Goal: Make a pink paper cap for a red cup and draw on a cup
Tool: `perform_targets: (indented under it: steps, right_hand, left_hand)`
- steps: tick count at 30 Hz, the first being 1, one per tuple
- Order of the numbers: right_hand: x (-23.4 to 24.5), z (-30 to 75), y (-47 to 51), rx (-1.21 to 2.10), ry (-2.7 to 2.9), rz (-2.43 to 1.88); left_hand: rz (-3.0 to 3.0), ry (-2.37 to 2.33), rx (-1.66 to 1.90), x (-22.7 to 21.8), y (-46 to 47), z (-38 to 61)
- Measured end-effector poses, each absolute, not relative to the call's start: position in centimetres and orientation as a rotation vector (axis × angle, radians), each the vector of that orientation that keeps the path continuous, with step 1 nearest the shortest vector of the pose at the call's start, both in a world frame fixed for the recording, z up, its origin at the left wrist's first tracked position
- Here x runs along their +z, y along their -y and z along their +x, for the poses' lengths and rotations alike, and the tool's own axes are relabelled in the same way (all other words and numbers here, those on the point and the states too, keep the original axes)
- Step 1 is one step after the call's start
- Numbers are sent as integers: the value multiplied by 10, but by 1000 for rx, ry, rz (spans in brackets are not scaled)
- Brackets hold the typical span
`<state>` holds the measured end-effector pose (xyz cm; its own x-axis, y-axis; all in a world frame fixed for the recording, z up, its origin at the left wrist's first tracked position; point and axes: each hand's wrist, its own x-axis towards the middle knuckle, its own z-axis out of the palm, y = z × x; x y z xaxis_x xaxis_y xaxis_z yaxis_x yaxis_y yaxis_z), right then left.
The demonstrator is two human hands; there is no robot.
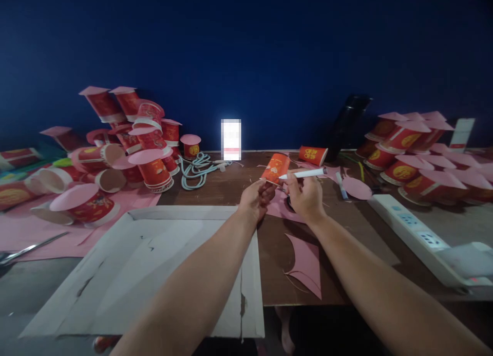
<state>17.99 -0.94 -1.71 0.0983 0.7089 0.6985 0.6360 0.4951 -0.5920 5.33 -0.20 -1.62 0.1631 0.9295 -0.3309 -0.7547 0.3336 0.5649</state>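
My left hand [257, 199] is closed around the lower end of a red paper cup [276, 167] with gold print, held tilted above the table. In my right hand [307, 195] is a white marker [308, 173], gripped like a pen, its tip pointing left at the cup's lower side. Whether the tip touches the cup I cannot tell. Pink paper [283, 207] lies beneath the hands, with a dark round object partly hidden by my right hand. Another red cup [313, 154] rests on its side just behind.
Piles of red cups with pink paper discs stand at the left [154, 166] and right [408, 171]. A white shallow box lid [185, 227] covers the front left. A power strip [408, 227], coiled cable [194, 171], black bottle [348, 122] and pink scrap [306, 263] lie around.
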Motion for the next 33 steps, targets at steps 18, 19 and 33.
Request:
perform_targets:
  steps: [18,19,33]
  right_hand:
    - [-17,179,9,40,1601,-1215]
    - [-17,179,9,33,1605,-1217]
    - [-19,181,9,25,1651,-1181]
  left_hand:
    - [258,-699,1255,-18,1,52]
    - [263,-688,1253,-19,0,52]
    - [267,-657,1228,-27,-5,51]
